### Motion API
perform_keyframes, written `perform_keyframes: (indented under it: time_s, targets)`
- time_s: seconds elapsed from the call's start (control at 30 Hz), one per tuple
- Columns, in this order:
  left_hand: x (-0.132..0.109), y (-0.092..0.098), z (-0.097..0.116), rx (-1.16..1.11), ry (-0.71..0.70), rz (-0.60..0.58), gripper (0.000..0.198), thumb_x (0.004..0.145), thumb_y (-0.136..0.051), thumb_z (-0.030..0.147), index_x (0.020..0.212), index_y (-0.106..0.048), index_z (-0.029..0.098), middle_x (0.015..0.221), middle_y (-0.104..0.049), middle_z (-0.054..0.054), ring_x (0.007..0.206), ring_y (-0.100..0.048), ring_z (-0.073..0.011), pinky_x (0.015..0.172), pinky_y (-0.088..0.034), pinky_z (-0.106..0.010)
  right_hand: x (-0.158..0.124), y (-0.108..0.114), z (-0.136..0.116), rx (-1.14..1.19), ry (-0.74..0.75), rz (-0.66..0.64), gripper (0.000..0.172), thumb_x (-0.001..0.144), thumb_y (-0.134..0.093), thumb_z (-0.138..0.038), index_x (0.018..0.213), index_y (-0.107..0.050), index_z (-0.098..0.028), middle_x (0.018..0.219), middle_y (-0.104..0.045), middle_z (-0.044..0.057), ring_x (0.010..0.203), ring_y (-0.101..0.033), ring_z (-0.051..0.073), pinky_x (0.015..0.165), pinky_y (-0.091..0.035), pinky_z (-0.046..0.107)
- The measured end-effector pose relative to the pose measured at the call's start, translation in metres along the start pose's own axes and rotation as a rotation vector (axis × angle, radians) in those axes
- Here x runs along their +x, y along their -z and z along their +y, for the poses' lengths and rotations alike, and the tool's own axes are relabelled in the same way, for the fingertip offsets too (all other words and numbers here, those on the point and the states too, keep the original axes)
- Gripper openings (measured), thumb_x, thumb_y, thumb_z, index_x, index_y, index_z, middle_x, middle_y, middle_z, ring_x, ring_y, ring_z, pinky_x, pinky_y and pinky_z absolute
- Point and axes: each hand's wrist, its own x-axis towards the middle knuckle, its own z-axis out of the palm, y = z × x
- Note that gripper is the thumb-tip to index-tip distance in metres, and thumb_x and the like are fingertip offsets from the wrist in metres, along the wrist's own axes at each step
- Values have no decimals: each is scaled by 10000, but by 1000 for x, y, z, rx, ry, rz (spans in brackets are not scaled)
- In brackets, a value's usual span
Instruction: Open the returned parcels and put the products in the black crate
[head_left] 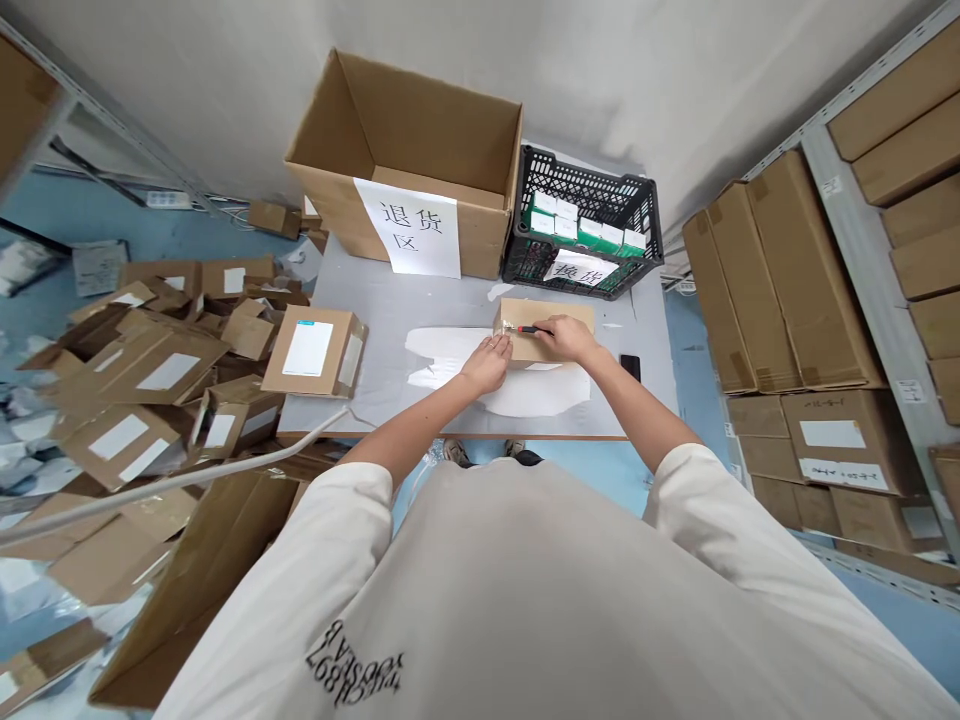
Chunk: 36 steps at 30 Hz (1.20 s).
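A small brown cardboard box (559, 314) lies on the grey table in front of me, over white paper sheets (442, 343). My right hand (564, 337) is closed around a utility knife (525, 329) with a dark and red handle. The knife's tip points left, at the taped left end of the box's top. My left hand (489, 363) grips the near left corner of the same box, fingers bent against it close to the blade. Part of the box's near side is hidden by my hands.
A labelled box (311, 350) stands on the table's left. Behind are a big open carton (330, 215) with a paper sign and a black crate (592, 170) holding green-white boxes. A phone (630, 367) lies right. Discarded cartons (142, 370) crowd the left floor; stacked boxes (787, 270) line the right.
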Motion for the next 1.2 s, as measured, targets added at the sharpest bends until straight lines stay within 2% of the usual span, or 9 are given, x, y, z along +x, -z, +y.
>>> perform_keyframes:
  time_s: [0.13,0.23,0.47,0.6,0.7,0.8,0.9,1.0,1.2]
  targets:
    - [0,5,0,18,31,-14,802,946,-551,169,1726,-522,-15,1810,-484,-307,1671,-509,-409,1409,-346,-571,5,0,12,-1,-13,-5,408,1154,-570,-459,1380,-874,-306,1311,-874,114,1236,-766,332,991,-566,383]
    - [-1,12,8,26,80,6,729,977,-543,196,1686,-591,31,1778,-536,-291,1600,-574,-415,1374,-361,-587,3,1,37,20,-12,-6,400,1131,-600,-510,1292,-906,-309,1219,-891,116,1191,-774,340,963,-578,390]
    - [13,24,33,24,260,76,568,1028,-488,220,1490,-752,21,1523,-713,-341,1385,-682,-459,1270,-378,-630,-25,12,138,52,-141,-19,259,1021,-757,-468,1078,-945,-300,1061,-879,151,1164,-783,394,1015,-575,483]
    - [33,23,46,17,387,110,517,1039,-517,276,1404,-786,26,1409,-746,-360,1352,-677,-499,1279,-333,-675,-45,17,195,97,-141,-2,292,1011,-744,-511,1094,-950,-321,995,-876,128,1095,-791,384,953,-584,465]
    - [54,23,60,23,437,109,484,1051,-565,316,1421,-762,74,1391,-740,-320,1395,-639,-506,1259,-362,-666,-57,18,224,107,-161,-11,323,1012,-733,-512,1127,-948,-302,1003,-880,127,1063,-793,379,909,-576,443]
    - [77,24,78,5,338,26,493,1037,-656,342,1493,-710,162,1530,-667,-256,1474,-588,-467,1267,-405,-590,-67,15,239,187,-181,-19,324,1025,-731,-498,1099,-940,-261,972,-875,115,1008,-793,353,883,-564,410]
    - [99,23,92,44,257,-81,728,959,-829,432,1608,-597,197,1643,-572,-240,1544,-526,-454,1291,-405,-544,-75,8,242,401,-141,-34,399,1096,-646,-528,1028,-899,-227,862,-836,64,809,-767,258,810,-553,345]
    - [116,23,98,105,275,-137,937,889,-920,510,1670,-500,206,1675,-532,-245,1582,-483,-463,1307,-387,-548,-78,-2,238,590,-108,-35,421,1096,-659,-577,1049,-862,-212,829,-796,22,655,-713,175,721,-538,285]
    - [136,22,97,157,346,-172,946,849,-948,469,1646,-516,196,1630,-582,-254,1491,-568,-477,1317,-340,-601,-66,-20,240,668,-87,24,441,1035,-747,-629,1123,-878,-217,902,-808,26,645,-728,175,703,-546,295]
